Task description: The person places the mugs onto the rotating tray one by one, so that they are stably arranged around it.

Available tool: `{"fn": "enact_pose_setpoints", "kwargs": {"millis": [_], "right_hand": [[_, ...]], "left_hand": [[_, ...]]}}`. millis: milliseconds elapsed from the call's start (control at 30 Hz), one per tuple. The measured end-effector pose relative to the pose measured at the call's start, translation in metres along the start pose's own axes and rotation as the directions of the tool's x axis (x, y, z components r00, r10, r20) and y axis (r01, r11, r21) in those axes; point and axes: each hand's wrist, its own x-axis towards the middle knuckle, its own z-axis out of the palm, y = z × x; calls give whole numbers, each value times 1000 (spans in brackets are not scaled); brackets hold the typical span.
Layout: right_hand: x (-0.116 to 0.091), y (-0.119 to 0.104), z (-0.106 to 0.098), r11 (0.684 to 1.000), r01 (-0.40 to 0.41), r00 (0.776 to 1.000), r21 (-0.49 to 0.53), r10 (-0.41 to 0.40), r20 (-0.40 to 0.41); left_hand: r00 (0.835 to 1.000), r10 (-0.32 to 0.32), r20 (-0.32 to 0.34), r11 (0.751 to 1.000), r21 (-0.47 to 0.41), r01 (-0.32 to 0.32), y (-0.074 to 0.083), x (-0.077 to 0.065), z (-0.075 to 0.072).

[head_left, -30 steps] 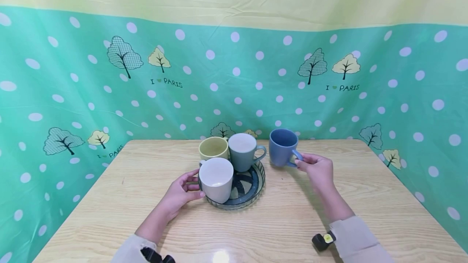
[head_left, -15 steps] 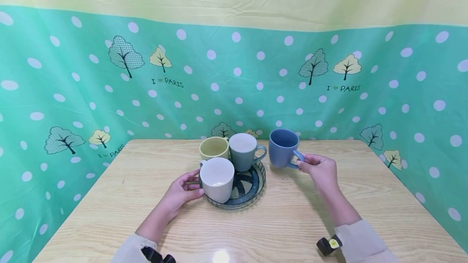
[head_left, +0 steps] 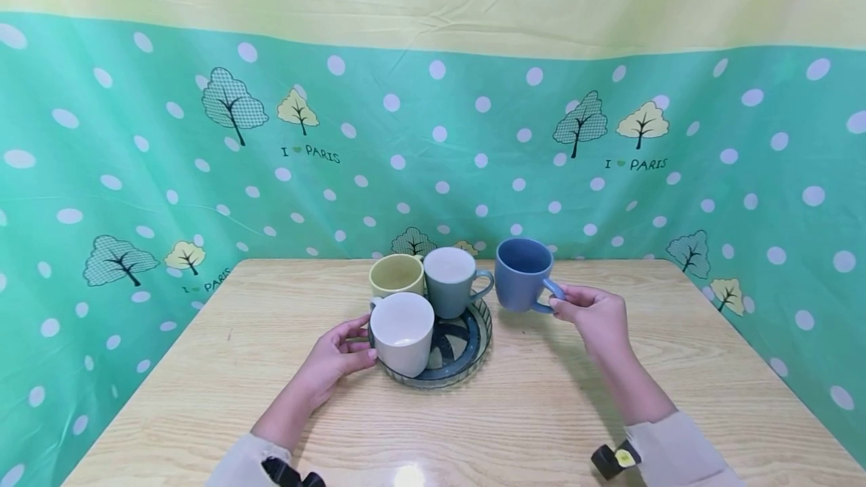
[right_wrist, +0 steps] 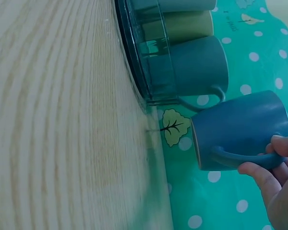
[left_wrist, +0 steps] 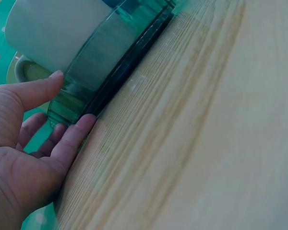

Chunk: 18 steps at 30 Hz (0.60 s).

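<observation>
A blue mug [head_left: 522,276] hangs just right of the glass tray, its handle pinched between the thumb and fingers of my right hand [head_left: 595,318]. In the right wrist view, a gap shows between the base of the blue mug [right_wrist: 242,129] and the table. My left hand [head_left: 331,359] rests at the left side of the round glass tray [head_left: 482,352], thumb and fingertips against its wall, fingers loosely bent. On the tray stand a white mug [head_left: 402,337] in front, a yellow mug [head_left: 395,273] behind it, and a grey-green mug [head_left: 449,284] at the back right.
The wooden table [head_left: 514,419] carries the tray at its middle. Behind and beside it hangs a green dotted cloth [head_left: 433,171]. The handle of the grey-green mug points right, towards the blue mug.
My right hand and forearm have shifted slightly to the right, while the blue mug stays raised in nearly the same place. The left hand and tray have not visibly moved.
</observation>
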Motion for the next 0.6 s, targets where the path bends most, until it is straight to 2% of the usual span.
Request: {"fn": "enact_pose_setpoints", "kwargs": {"millis": [333,600], "right_hand": [[-6,-5,-1,1000,8,1000,7,-8,26],[-12,-8,-1,1000,18,999,11,-19,31]], "left_hand": [[1000,3,-10,1000,7,-3,-1,0,0],[1000,3,-21,997,-83,-5,-2,1,3]]}}
